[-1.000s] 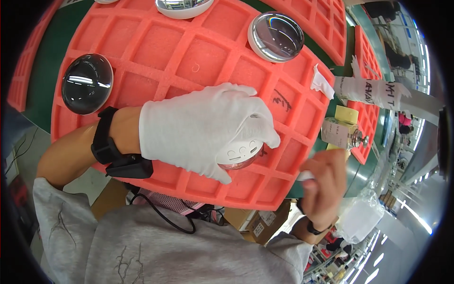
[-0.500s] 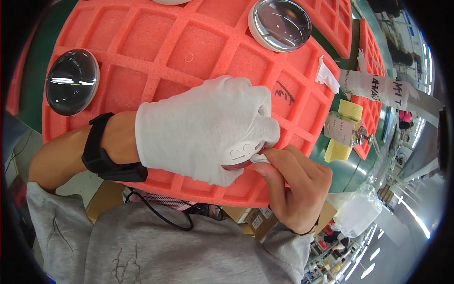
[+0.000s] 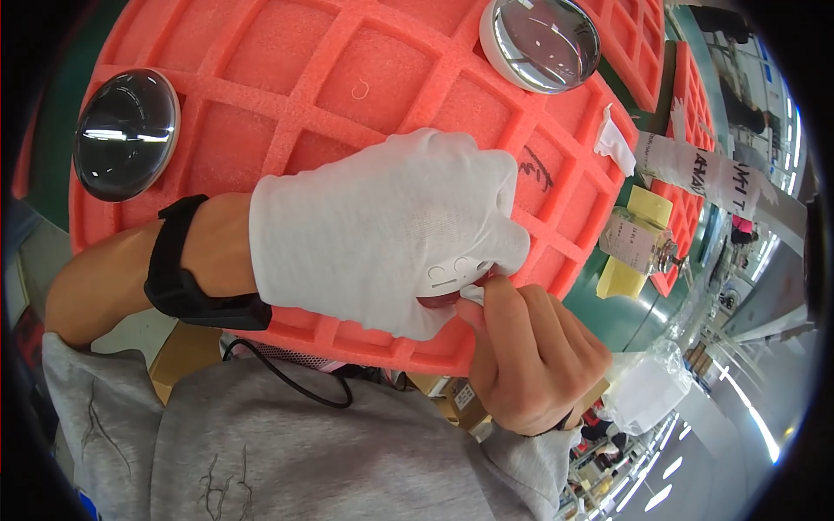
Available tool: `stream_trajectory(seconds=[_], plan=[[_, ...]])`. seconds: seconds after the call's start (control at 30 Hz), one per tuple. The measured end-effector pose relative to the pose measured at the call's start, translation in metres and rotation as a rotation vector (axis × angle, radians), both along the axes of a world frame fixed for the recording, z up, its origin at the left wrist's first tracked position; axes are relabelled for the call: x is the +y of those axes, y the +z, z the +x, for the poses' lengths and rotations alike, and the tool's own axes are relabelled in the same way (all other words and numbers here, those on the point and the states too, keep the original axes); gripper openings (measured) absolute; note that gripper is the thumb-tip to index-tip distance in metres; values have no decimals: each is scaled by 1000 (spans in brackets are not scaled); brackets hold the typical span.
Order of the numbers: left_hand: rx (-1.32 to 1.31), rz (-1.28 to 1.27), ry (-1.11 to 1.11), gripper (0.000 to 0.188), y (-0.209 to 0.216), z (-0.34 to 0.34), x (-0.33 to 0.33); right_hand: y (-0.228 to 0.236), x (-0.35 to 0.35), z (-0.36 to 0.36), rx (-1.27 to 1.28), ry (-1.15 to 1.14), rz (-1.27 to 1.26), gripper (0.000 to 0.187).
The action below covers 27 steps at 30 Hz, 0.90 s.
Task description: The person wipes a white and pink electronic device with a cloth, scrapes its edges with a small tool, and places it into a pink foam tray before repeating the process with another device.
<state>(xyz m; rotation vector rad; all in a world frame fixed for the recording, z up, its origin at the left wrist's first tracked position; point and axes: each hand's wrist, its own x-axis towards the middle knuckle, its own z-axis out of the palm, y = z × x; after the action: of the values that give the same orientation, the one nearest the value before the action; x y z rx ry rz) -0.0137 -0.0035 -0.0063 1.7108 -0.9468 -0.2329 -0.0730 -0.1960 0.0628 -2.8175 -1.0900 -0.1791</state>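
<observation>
My left hand (image 3: 373,230), in a white cotton glove, is closed around a round white disc-shaped part (image 3: 452,271) with slots and small holes in its face. A dark red edge shows on the disc below the white face; the rest is hidden by the glove. My bare right hand (image 3: 539,356) pinches a small white scrap (image 3: 473,293), cloth or paper, against the disc's edge. Both hands are above the red foam tray (image 3: 339,148). A round glossy dark-faced piece (image 3: 127,135) rests in the tray at the left, and a round glossy piece with a white rim (image 3: 540,42) at the far right.
More red foam trays (image 3: 630,43) lie behind on the green table (image 3: 630,304). A clear bottle with a metal pump top (image 3: 643,245) stands right of the tray beside yellow pieces. A tape-wrapped post (image 3: 695,169) and a crumpled white tissue (image 3: 615,143) are near the tray's right side.
Both hands and the disc have shifted slightly right in the picture. My right hand has turned, its knuckles now more toward the camera, still pinching the scrap at the disc's edge.
</observation>
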Motion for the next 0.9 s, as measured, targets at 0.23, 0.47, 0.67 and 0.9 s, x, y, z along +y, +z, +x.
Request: stream_trajectory(seconds=[0.23, 0.47, 0.67, 0.9], plan=[[-37, 44, -11, 32, 2, 1, 0, 2, 12, -7, -51, -59, -45, 20], [-104, 110, -34, 29, 3, 2, -1, 5, 21, -12, -116, 15, -116, 21], [-41, 63, -57, 27, 3, 1, 2, 7, 1, 3, 131, -50, 117, 16], [-33, 70, -33, 28, 3, 0, 0, 7, 3, 3, 195, -108, 154, 17]])
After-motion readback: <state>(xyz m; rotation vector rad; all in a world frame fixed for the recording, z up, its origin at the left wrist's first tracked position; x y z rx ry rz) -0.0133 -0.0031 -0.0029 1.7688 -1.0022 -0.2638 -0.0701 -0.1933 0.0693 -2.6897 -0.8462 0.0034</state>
